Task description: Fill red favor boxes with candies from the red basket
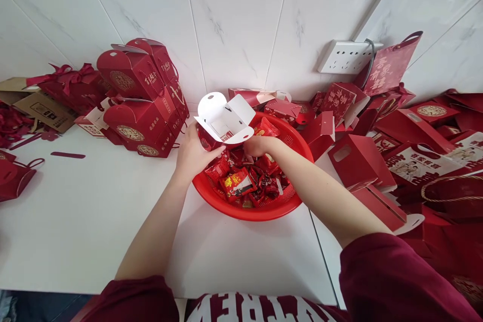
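Note:
My left hand (191, 153) grips the side of a small gift box (225, 119), its flaps spread and its white inside facing up. A small red and white item shows at the bottom of the box. The box is held over the back left of a red plastic basket (256, 215) with a perforated wall. Inside the basket lie several wrapped snack packets (237, 183), mostly red. My right hand (256, 147) reaches down among them beside the box, fingers curled. Whatever it pinches is hidden behind the hand and the packets.
Closed red gift boxes (141, 115) stand stacked at the left by the tiled wall. Many red boxes and bags (362, 161) crowd the right side. A white power strip (345, 56) is on the wall. A dark red strip (68, 155) lies on the white table (94, 211).

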Tool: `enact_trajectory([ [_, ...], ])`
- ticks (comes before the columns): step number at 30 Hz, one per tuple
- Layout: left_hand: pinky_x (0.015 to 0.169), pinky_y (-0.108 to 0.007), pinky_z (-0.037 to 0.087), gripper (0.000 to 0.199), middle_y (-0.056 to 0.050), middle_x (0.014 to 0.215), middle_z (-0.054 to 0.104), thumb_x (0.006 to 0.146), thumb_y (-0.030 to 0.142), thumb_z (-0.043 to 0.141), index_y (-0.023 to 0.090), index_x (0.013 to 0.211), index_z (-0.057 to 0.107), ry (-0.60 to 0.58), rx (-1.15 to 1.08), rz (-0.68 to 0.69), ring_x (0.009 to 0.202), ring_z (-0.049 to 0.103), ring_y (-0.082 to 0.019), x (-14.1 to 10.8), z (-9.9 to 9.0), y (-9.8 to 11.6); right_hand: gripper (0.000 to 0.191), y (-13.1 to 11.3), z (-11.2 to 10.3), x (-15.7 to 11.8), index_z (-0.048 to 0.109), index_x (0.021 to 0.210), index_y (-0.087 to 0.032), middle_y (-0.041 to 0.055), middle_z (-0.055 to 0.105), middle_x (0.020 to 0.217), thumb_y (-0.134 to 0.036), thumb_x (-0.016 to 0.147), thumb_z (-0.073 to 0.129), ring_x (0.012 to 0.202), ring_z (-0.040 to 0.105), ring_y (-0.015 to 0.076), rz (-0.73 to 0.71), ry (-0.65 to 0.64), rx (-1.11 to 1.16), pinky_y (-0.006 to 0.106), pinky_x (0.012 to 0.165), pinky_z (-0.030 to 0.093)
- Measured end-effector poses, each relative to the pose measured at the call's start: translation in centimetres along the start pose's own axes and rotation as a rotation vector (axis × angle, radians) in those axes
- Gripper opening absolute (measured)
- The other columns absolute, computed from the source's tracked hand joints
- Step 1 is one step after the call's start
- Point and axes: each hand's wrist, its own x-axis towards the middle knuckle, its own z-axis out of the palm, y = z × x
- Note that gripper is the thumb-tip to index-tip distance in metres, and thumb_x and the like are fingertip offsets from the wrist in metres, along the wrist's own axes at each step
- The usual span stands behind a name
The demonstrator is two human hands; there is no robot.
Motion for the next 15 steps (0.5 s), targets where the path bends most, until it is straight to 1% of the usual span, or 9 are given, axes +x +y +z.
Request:
enact_trajectory([
  [1, 0.094, -0.051, 0.053, 0.087, -0.016, 0.136, 0.056, 0.065, 0.042, 0.085, 0.021, 0.138, 0.042, 0.003, -0.001, 0.004, 0.123, 0.058, -0.039, 0.0, 0.0, 0.0, 0.011, -0.1, 0.0, 0.0, 0.073, 0.085, -0.012, 0.0067, 0.075, 0.09, -0.02, 0.089, 0.068, 0.088, 0.07, 0.0195, -0.01, 0.018, 0.012, 0.036, 0.086, 0.055],
  [3, 0.095, -0.051, 0.053, 0.086, -0.015, 0.136, 0.056, 0.065, 0.041, 0.085, 0.021, 0.138, 0.043, 0.019, -0.009, 0.018, 0.124, 0.058, -0.038, 0.0, 0.1, -0.1, 0.019, -0.3, 0.2, -0.1, 0.075, 0.087, -0.012, 0.0092, 0.076, 0.102, -0.011, 0.092, 0.057, 0.101, 0.069, 0.0201, -0.043, 0.065, 0.026, 0.031, 0.096, 0.051],
  [5, 0.097, -0.05, 0.052, 0.087, -0.015, 0.136, 0.055, 0.064, 0.039, 0.086, 0.021, 0.137, 0.042, 0.043, -0.024, 0.037, 0.126, 0.056, -0.038, 0.1, 0.1, -0.1, 0.028, -0.8, 0.4, -0.2, 0.075, 0.102, -0.013, 0.0078, 0.073, 0.117, -0.007, 0.095, 0.048, 0.113, 0.064, 0.0179, -0.069, 0.113, 0.053, 0.027, 0.103, 0.045],
  [6, 0.098, -0.05, 0.051, 0.086, -0.016, 0.136, 0.055, 0.064, 0.038, 0.086, 0.021, 0.137, 0.042, 0.056, -0.032, 0.044, 0.127, 0.055, -0.037, 0.1, 0.2, -0.2, 0.029, -1.0, 0.6, -0.1, 0.072, 0.11, -0.014, 0.0073, 0.071, 0.122, -0.008, 0.097, 0.047, 0.115, 0.063, 0.0171, -0.067, 0.119, 0.063, 0.027, 0.105, 0.045],
  [8, 0.101, -0.05, 0.05, 0.086, -0.016, 0.137, 0.054, 0.065, 0.038, 0.085, 0.021, 0.137, 0.042, 0.071, -0.045, 0.051, 0.129, 0.054, -0.037, 0.1, 0.2, -0.2, 0.025, -1.5, 1.1, 0.2, 0.067, 0.119, -0.016, 0.0086, 0.069, 0.125, -0.017, 0.099, 0.054, 0.113, 0.064, 0.0186, -0.026, 0.102, 0.072, 0.034, 0.102, 0.049],
  [10, 0.103, -0.05, 0.049, 0.085, -0.016, 0.138, 0.054, 0.066, 0.039, 0.085, 0.021, 0.136, 0.042, 0.079, -0.052, 0.052, 0.13, 0.053, -0.037, 0.1, 0.2, -0.2, 0.029, -1.9, 1.8, 0.7, 0.064, 0.123, -0.016, 0.0104, 0.066, 0.125, -0.03, 0.098, 0.06, 0.108, 0.065, 0.0213, 0.041, 0.084, 0.071, 0.041, 0.095, 0.054],
  [11, 0.103, -0.05, 0.048, 0.085, -0.016, 0.138, 0.054, 0.066, 0.039, 0.085, 0.021, 0.137, 0.042, 0.079, -0.056, 0.053, 0.13, 0.053, -0.037, 0.1, 0.1, -0.2, 0.032, -2.1, 2.1, 1.0, 0.063, 0.123, -0.016, 0.0107, 0.065, 0.125, -0.035, 0.097, 0.061, 0.107, 0.065, 0.022, 0.071, 0.077, 0.072, 0.043, 0.093, 0.055],
  [13, 0.103, -0.049, 0.049, 0.084, -0.016, 0.138, 0.055, 0.066, 0.04, 0.085, 0.021, 0.137, 0.042, 0.072, -0.062, 0.054, 0.13, 0.053, -0.036, 0.1, 0.1, -0.1, 0.033, -2.2, 2.6, 1.6, 0.063, 0.122, -0.017, 0.0101, 0.064, 0.124, -0.039, 0.098, 0.06, 0.106, 0.065, 0.0222, 0.107, 0.063, 0.084, 0.043, 0.091, 0.055],
  [15, 0.101, -0.049, 0.05, 0.084, -0.015, 0.136, 0.056, 0.066, 0.039, 0.085, 0.022, 0.136, 0.043, 0.065, -0.065, 0.05, 0.129, 0.054, -0.036, 0.1, 0.1, -0.1, 0.032, -2.0, 2.8, 1.9, 0.064, 0.121, -0.017, 0.0093, 0.065, 0.123, -0.038, 0.098, 0.06, 0.104, 0.065, 0.0217, 0.095, 0.041, 0.113, 0.042, 0.09, 0.056],
])
